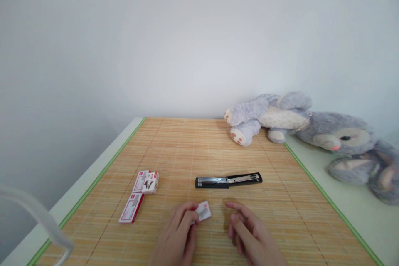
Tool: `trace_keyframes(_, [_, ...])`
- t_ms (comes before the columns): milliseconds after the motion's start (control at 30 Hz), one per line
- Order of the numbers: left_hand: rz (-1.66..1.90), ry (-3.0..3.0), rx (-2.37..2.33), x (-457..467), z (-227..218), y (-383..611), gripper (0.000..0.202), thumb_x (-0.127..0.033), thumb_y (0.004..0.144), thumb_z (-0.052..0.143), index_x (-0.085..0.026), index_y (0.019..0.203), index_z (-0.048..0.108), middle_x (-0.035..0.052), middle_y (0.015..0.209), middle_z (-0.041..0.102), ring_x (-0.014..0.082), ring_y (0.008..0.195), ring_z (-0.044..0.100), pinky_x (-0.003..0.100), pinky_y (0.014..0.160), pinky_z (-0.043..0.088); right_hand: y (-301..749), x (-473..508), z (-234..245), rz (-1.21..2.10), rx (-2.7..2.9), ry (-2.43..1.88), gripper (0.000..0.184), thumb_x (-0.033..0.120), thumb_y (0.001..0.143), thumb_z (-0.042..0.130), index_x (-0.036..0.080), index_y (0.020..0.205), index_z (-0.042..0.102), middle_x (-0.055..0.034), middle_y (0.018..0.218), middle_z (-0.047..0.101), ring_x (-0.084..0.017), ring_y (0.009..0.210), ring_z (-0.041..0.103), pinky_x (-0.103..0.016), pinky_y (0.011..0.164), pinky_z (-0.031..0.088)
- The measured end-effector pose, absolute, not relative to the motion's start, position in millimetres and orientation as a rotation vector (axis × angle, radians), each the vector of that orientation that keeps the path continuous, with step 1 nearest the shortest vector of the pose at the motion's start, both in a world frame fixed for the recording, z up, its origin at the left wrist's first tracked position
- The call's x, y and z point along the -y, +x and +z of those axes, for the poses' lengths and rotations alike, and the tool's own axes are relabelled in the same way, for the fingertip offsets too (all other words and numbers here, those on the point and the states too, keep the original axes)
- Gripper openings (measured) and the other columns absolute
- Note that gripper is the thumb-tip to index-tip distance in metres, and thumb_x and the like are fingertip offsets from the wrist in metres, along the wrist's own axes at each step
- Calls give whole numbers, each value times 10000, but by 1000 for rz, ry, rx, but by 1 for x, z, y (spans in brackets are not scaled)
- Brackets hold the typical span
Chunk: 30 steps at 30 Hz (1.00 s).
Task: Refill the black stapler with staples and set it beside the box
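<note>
My left hand [177, 232] is closed on a small white box with red print [204, 211], probably staples, low over the mat; the fingers hide part of it. To its right, my right hand [251, 235] has its index finger stretched out towards the box, with the other fingers loosely curled. I see nothing in it. Beyond both hands lies a black stapler [229, 180], unfolded flat so its metal rail and inner parts show.
On the left, two white-and-red boxes [130, 208] lie end to end, with a smaller white box [151, 183] bearing a dark picture beside them. A bamboo mat [187, 145] with green edging covers the table. A grey plush toy [286, 116] lies at the back right. A white curved cable-like thing [40, 212] is at lower left.
</note>
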<state>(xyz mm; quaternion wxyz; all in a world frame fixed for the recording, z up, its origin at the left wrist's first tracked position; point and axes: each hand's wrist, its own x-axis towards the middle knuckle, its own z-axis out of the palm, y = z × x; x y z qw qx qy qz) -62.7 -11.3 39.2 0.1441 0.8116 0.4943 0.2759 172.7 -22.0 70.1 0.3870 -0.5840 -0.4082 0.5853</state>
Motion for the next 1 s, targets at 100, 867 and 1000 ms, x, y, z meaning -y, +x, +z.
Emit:
trace_keyframes(100, [844,2274,-1376,8,45,-50,305,-140,944,520,-275,1183,652,87,1444,610,241,1328,591,408,1093,534,176,25,62,1587,970,-1468,714,776,818,641,217,1261,601,28,694,629,-73,390,421,-198,372,257])
trace_keyframes(867, [605,2159,-1367,-21,63,-63,329,-244,836,801,-355,1140,739,29,1392,604,275,1330,534,465,1133,462,207,7,72,1050,1829,-1716,539,322,867,706,320,1403,657,40,704,627,-182,657,586,-291,637,388])
trace_keyframes(1000, [618,2145,-1366,-22,67,-69,293,-248,862,781,-349,1134,740,22,1367,621,258,1316,542,452,1136,458,206,2,77,1026,1875,-1735,396,301,875,687,327,1265,747,28,697,637,-190,655,599,-295,625,381])
